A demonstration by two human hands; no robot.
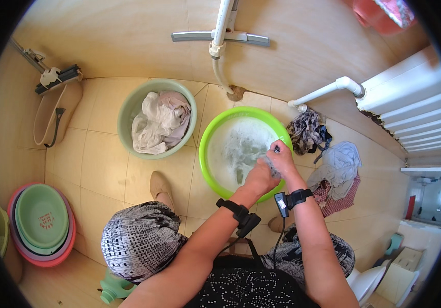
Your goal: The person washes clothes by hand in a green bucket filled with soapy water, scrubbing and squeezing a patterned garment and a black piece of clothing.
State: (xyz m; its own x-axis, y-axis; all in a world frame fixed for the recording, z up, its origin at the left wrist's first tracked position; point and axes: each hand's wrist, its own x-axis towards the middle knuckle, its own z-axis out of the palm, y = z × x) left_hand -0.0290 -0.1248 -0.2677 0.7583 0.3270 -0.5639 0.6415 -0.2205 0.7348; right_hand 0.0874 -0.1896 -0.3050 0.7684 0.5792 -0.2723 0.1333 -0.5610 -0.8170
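A bright green basin [205, 167] filled with sudsy water [241, 146] stands on the floor in front of me. Over its right side my hands are close together, both closed. My left hand [261, 178] grips a small wet greyish cloth [270, 165], just above the water. My right hand [282, 158] is clenched on the same cloth, and a dark bit shows at its fingers. Most of the cloth is hidden by my hands, so its exact kind cannot be made out.
Left of the basin stands a grey-green tub [123, 123] holding white and pale pink laundry [161, 120]. Dark clothes [307, 131] and grey-blue clothes [341, 164] lie on the right. Stacked basins [42, 218], a mop bucket [58, 115] and a green bottle [113, 286] are at left.
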